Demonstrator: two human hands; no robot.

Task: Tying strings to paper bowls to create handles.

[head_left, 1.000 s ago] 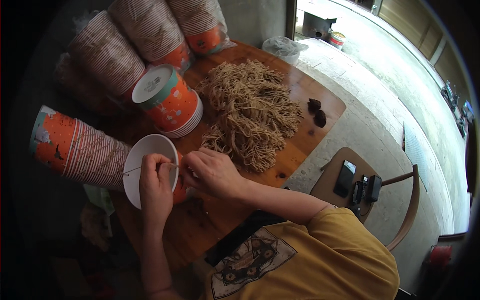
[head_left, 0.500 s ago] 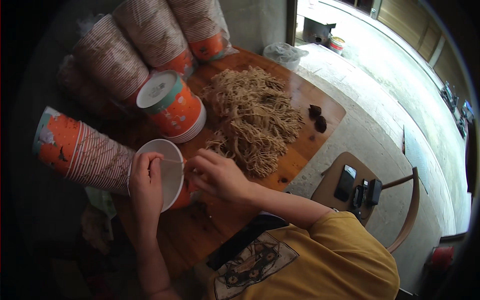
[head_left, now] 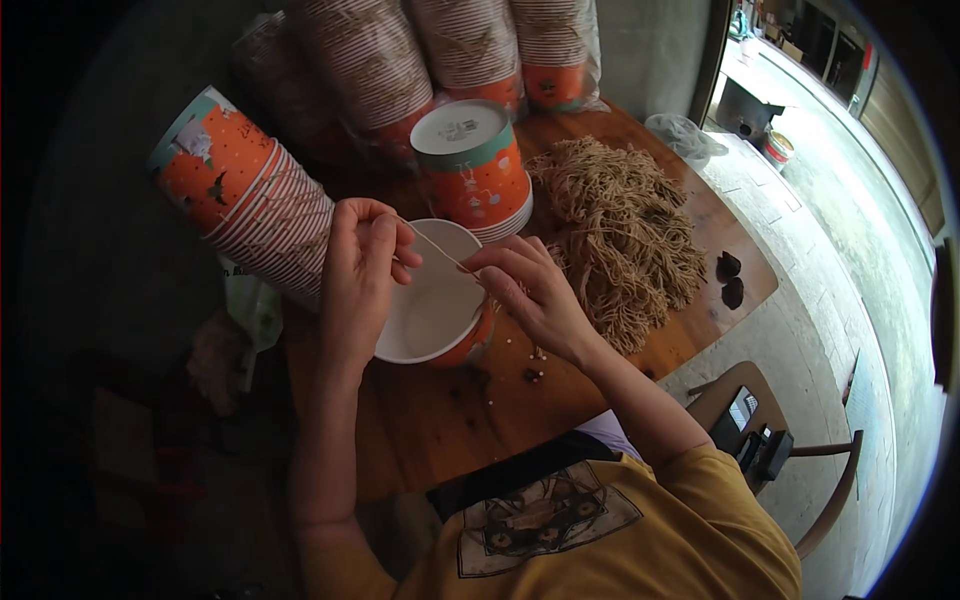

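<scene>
A thin tan strand runs slantwise between my two hands above an open paper tub, white inside and orange outside. My left hand is closed, pinching the strand's upper left end by the tub's left rim. At the right rim, the fingertips of my right hand pinch its lower end. Just right of that hand lies a heaped tangle of similar tan, cord-like strands on the wooden table. Whether the strand is knotted or plain I cannot tell.
Behind the tub stands an upside-down stack of orange tubs; a tilted stack leans at left. Plastic-wrapped stacks line the back. Two dark lumps sit near the table's right edge. A chair holds a phone.
The view has swung, so the table and tubs sit farther right in the picture. The strand now shows as a longer, slanting line between my hands, both still pinching.
</scene>
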